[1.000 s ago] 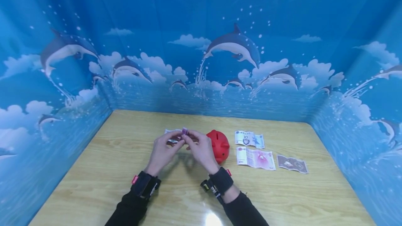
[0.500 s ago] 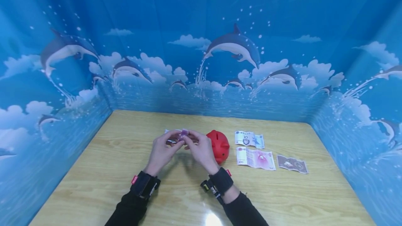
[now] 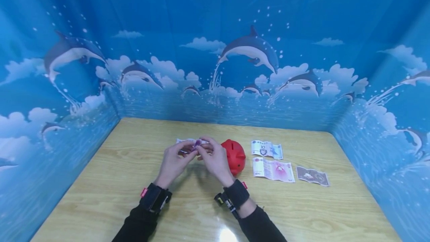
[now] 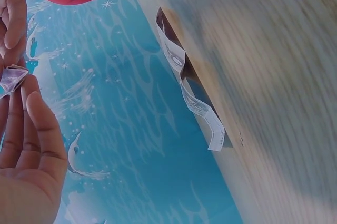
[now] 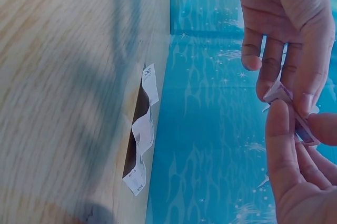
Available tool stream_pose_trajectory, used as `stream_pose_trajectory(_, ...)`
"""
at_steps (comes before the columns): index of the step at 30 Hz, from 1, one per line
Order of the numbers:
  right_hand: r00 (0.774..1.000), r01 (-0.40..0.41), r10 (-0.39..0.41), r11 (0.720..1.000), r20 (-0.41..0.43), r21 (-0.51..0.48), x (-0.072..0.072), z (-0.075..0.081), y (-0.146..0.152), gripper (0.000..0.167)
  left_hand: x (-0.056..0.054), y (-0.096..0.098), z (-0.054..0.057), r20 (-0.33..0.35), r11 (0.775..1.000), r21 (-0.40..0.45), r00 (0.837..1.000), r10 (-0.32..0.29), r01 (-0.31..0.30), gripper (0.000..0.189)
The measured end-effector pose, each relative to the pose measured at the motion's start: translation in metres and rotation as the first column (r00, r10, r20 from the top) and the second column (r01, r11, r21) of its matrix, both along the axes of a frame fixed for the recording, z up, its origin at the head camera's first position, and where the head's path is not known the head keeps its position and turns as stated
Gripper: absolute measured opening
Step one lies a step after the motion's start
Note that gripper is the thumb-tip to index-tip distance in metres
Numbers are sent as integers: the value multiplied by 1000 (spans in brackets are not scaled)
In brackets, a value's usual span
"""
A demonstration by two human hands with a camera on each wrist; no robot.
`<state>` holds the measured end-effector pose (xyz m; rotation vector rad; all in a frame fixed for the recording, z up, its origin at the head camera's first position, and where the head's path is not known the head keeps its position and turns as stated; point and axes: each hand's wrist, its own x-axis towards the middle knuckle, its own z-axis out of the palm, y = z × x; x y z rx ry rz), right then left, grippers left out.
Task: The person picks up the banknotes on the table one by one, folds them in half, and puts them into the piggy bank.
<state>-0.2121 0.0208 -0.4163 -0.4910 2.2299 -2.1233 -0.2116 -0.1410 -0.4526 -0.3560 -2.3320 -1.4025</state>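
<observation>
Both hands meet over the table, left of a red piggy bank [image 3: 232, 157]. Between their fingertips is a small purple banknote [image 3: 197, 143], folded and creased. My left hand [image 3: 175, 161] pinches one side with thumb and fingers, while my right hand [image 3: 215, 158] pinches the other side. The right wrist view shows the folded banknote [image 5: 303, 130] with its layers bent up between both hands' fingers. Behind the hands lies a wavy banknote marked 20 [image 5: 143, 129], partly hidden in the head view.
Right of the piggy bank lie a blue 10 banknote [image 3: 267, 149], a pink 100 banknote [image 3: 273, 169] and a grey-brown note [image 3: 312, 175]. A blue dolphin curtain [image 3: 215, 107] surrounds the back and sides of the wooden table [image 3: 114, 182].
The purple banknote has been turned and folded smaller between the fingertips. The right hand's fingers have shifted slightly over it; the arms and other things stay put.
</observation>
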Motion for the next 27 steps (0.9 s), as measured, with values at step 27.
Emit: stream_pose_trajectory(27, 998, 40, -38, 998, -48, 41, -12, -23, 0, 36, -1, -1, -5, -91, 998, -31, 994, -56, 54, 26)
